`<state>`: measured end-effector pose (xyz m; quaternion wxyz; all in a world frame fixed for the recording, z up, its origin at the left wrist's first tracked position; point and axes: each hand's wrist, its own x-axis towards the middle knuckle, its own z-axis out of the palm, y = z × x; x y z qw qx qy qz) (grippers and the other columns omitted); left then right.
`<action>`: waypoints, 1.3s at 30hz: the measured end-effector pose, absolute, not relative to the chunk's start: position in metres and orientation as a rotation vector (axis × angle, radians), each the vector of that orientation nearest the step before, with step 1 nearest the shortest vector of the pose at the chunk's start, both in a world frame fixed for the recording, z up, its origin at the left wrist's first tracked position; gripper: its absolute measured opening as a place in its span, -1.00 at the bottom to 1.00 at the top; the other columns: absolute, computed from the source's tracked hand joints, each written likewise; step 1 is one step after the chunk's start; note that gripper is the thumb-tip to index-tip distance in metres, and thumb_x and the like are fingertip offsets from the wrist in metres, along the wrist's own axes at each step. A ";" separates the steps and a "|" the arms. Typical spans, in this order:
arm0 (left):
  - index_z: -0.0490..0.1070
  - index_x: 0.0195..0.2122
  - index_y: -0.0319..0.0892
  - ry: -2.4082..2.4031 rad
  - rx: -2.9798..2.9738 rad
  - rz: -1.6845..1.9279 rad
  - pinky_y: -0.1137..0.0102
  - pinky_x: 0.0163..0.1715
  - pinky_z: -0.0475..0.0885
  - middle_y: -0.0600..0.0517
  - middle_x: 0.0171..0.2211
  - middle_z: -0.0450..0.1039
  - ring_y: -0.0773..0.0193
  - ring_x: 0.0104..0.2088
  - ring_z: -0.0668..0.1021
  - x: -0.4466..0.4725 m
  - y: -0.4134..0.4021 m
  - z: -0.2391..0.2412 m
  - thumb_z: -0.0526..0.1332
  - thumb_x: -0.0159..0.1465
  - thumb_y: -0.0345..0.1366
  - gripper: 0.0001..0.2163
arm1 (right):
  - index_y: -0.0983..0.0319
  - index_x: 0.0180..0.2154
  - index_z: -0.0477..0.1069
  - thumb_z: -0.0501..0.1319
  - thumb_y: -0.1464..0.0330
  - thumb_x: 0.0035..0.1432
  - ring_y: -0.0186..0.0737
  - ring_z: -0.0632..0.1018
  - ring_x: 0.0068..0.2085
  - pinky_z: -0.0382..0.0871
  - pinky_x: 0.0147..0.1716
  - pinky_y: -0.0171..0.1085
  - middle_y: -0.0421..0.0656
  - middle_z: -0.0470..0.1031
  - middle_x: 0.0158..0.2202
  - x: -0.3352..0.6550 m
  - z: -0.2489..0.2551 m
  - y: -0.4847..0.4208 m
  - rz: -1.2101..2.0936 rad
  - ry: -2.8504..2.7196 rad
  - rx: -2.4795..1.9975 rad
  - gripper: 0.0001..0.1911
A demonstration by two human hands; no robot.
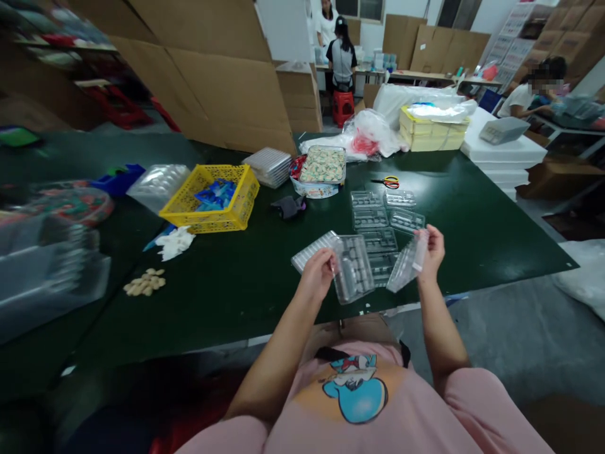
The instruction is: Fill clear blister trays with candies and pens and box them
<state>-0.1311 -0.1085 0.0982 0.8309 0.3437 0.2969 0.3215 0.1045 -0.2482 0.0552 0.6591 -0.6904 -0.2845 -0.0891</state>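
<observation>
My left hand (319, 275) is closed on the edge of a clear plastic tray (353, 270) with moulded hollows, held above the green table. Another clear tray (312, 250) shows behind that hand; whether the hand also grips it I cannot tell. On the other side, my right hand (432, 252) pinches a second clear plastic tray (407, 263), tilted on edge. Between and beyond the hands, several similar clear trays (369, 218) lie in two rough columns on the table. A clear tray (407, 221) sits just left of my right hand.
Scissors (390, 182) lie beyond the trays. A yellow basket (241, 217) holds blue packets. Nearby are a tub of small pieces (323, 165), a dark grey object (288, 207), white tissue (174, 242) and a pile of beige pieces (145, 282). Stacked plastic trays (47, 271) stand left; co-workers are in the background.
</observation>
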 end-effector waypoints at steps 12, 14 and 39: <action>0.32 -0.54 -0.21 0.669 0.731 0.689 0.54 -0.60 0.24 0.14 -0.58 0.27 0.47 -0.60 0.31 -0.131 -0.112 0.082 0.39 -0.04 -0.25 -0.75 | 0.23 -0.18 0.51 0.10 0.38 0.08 -0.18 0.55 -0.23 0.36 -0.15 -0.31 -0.11 0.58 -0.31 0.245 0.000 -0.289 0.116 -0.414 -2.573 -0.71; 0.32 -0.55 -0.21 0.662 0.737 0.665 0.56 -0.60 0.23 0.14 -0.58 0.27 0.48 -0.60 0.31 -0.129 -0.113 0.081 0.40 -0.03 -0.25 -0.75 | 0.22 -0.22 0.54 0.12 0.40 0.07 -0.17 0.56 -0.22 0.36 -0.14 -0.30 -0.10 0.59 -0.31 0.251 -0.007 -0.283 0.166 -0.406 -2.602 -0.73; 0.37 -0.54 -0.19 0.704 0.830 0.550 0.53 -0.59 0.22 0.11 -0.56 0.27 0.45 -0.57 0.30 -0.106 -0.127 0.079 0.38 0.02 -0.22 -0.78 | 0.30 0.04 0.46 0.22 0.35 0.16 -0.08 0.53 -0.01 0.34 0.02 -0.22 0.04 0.55 -0.07 0.322 -0.001 -0.211 0.149 -0.535 -2.642 -0.60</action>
